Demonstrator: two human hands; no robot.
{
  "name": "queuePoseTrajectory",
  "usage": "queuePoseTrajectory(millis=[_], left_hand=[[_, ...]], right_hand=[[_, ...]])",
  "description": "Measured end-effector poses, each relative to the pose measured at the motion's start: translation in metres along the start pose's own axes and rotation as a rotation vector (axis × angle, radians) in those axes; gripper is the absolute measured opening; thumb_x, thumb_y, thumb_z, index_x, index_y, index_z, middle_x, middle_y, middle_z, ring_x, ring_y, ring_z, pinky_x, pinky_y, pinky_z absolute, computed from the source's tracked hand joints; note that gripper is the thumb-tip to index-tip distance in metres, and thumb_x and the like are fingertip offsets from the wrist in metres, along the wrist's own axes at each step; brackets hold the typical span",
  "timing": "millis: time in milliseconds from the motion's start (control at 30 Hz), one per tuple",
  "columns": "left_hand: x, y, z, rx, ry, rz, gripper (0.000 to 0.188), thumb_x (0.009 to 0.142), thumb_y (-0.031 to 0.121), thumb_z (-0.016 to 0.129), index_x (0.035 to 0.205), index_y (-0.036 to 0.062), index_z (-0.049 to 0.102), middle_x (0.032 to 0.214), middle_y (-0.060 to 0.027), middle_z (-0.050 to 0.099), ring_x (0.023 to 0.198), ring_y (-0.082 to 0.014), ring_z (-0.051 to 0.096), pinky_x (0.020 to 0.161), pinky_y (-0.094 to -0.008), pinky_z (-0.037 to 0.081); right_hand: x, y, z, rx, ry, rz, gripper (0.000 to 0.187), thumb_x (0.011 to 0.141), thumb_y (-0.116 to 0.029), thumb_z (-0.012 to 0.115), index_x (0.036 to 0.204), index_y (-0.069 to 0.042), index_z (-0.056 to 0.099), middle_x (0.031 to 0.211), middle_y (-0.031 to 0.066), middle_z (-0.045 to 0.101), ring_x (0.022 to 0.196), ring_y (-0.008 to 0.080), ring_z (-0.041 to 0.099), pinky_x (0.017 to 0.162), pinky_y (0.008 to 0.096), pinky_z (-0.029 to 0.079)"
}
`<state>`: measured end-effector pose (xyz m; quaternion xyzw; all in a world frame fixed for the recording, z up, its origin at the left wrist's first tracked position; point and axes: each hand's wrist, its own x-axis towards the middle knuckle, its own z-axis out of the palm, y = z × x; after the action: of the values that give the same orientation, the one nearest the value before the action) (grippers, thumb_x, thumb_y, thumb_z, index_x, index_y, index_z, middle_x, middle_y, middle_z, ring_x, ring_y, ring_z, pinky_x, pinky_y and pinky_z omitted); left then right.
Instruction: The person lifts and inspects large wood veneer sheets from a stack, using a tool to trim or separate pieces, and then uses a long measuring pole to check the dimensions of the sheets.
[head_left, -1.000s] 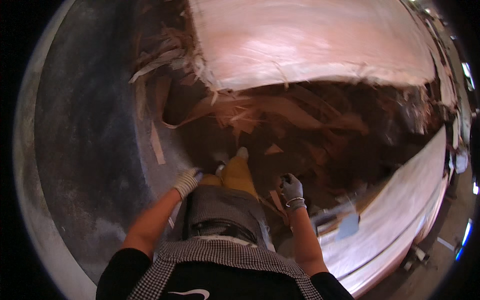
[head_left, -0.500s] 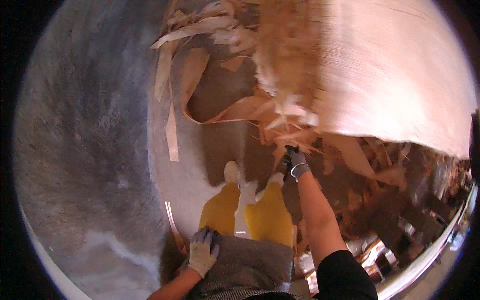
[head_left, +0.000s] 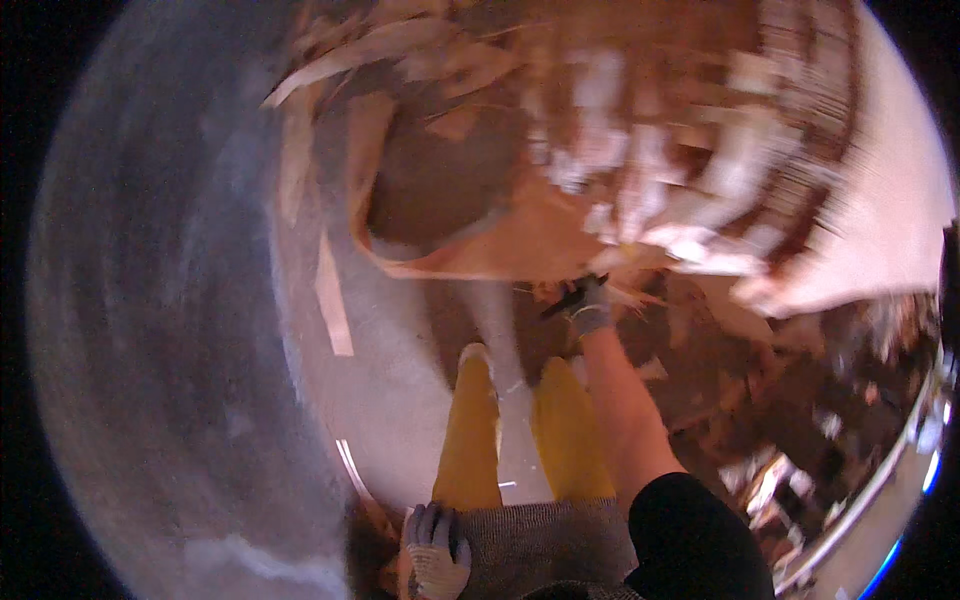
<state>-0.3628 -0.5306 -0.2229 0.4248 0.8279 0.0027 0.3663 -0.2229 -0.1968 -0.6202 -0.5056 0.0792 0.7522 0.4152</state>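
My right hand (head_left: 592,306), in a grey glove, reaches out ahead with its fingers closed round a dark slim object (head_left: 562,303); blur hides its exact kind. It is at the lower ragged edge of a stack of thin wood sheets (head_left: 690,190), with splintered strips close by. A wide curved veneer strip (head_left: 470,258) runs left from there over the floor. My left hand (head_left: 437,550), in a pale glove with grey fingers, lies against the grey cloth (head_left: 540,545) at my lap, fingers stretched out and holding nothing.
A large pale sheet (head_left: 900,190) is at the right. Torn veneer scraps (head_left: 410,50) lie ahead, and a narrow strip (head_left: 333,300) on the floor. Dark and pale wood debris (head_left: 790,400) covers the lower right. A broad dark grey surface (head_left: 160,300) fills the left.
The pale sheet's edge has shifted right in view, and more of the ragged layered edge shows. My right hand stays near the stack's lower edge. My left hand sits lower in view.
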Motion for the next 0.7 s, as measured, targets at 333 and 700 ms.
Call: queuePoseTrajectory(millis=[333, 700], left_hand=[[-0.008, 0.01, -0.065, 0.267, -0.112, 0.324, 0.051, 0.075, 0.023, 0.058, 0.12, 0.002, 0.048, 0.123, -0.022, 0.048, 0.117, -0.0394, 0.04, 0.102, -0.0467, 0.029], [0.041, 0.218, -0.098, 0.026, -0.11, 0.825, 0.05, 0.081, 0.02, 0.056, 0.124, -0.0024, 0.044, 0.118, -0.0262, 0.051, 0.111, -0.0395, 0.048, 0.095, -0.044, 0.037]], right_hand=[[-0.448, -0.169, -0.043, -0.303, 0.785, -0.65, 0.01, 0.084, -0.007, 0.057, 0.093, -0.01, 0.062, 0.08, -0.0016, 0.058, 0.067, 0.0106, 0.051, 0.057, 0.0266, 0.045], [-0.896, -0.167, -0.02, -1.165, 0.455, -0.637, 0.018, 0.08, 0.003, 0.056, 0.095, -0.002, 0.064, 0.089, 0.0082, 0.061, 0.08, 0.0156, 0.057, 0.071, 0.027, 0.046]])
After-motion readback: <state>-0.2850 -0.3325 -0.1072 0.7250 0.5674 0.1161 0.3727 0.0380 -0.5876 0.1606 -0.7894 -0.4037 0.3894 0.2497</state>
